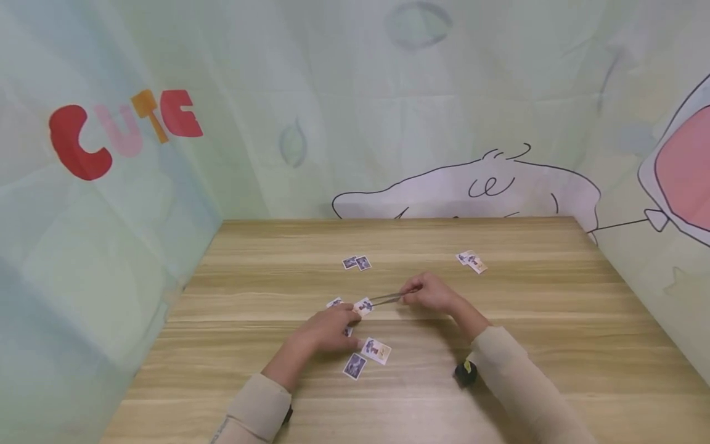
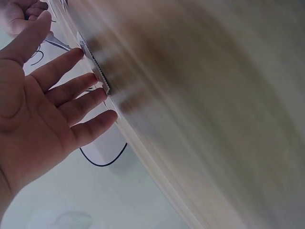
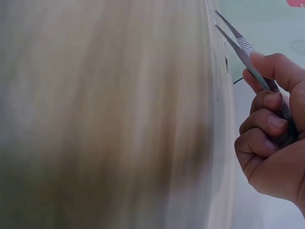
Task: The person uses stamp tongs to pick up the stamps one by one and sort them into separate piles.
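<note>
My right hand grips metal tweezers, their two tips spread apart and pointing left. In the head view the tips reach the right edge of a pale stamp with a printed picture. My left hand is stretched over the table, its fingertips at that stamp's left side. The left wrist view shows straight fingers close to a stamp's perforated edge. Other stamps, partly hidden, lie under and behind this hand. Near its thumb are a larger pale stamp and a dark one.
Two dark stamps lie overlapping toward the back of the wooden table. A small pile of pale stamps sits at the back right. Printed cloth walls stand behind the table and along its sides.
</note>
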A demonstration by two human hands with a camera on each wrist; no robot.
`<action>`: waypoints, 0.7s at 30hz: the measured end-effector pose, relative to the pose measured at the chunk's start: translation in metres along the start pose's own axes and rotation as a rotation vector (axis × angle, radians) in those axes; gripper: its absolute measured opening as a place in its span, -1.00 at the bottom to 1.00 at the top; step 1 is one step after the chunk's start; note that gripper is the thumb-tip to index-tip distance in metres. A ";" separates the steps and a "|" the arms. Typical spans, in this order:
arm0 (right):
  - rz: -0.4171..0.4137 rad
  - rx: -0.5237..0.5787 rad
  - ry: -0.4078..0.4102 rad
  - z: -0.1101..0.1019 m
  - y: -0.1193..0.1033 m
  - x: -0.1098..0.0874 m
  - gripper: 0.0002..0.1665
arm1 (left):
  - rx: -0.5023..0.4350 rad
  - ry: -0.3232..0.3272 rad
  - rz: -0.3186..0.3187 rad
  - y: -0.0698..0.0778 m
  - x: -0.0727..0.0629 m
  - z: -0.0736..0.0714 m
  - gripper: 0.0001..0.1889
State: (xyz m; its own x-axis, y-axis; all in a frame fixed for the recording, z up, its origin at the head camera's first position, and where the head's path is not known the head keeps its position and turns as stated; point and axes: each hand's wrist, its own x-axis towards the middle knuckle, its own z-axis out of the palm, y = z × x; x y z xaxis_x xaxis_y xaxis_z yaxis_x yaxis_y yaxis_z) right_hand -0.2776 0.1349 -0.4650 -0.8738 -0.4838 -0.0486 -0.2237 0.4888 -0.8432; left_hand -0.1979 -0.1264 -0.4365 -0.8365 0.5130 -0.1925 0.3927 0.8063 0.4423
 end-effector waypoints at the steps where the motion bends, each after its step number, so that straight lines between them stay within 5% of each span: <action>1: 0.003 -0.010 0.005 0.000 0.001 0.000 -0.83 | -0.003 0.000 0.000 0.000 0.000 0.000 -0.41; 21: -0.027 0.008 -0.022 -0.009 0.001 -0.005 -0.82 | 0.012 0.000 -0.025 -0.001 -0.004 0.001 -0.36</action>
State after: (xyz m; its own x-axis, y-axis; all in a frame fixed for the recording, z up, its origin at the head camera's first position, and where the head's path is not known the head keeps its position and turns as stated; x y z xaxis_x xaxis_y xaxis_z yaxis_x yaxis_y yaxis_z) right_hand -0.2772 0.1441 -0.4608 -0.8577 -0.5128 -0.0375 -0.2435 0.4694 -0.8488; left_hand -0.1948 -0.1285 -0.4367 -0.8463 0.4924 -0.2033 0.3759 0.8224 0.4270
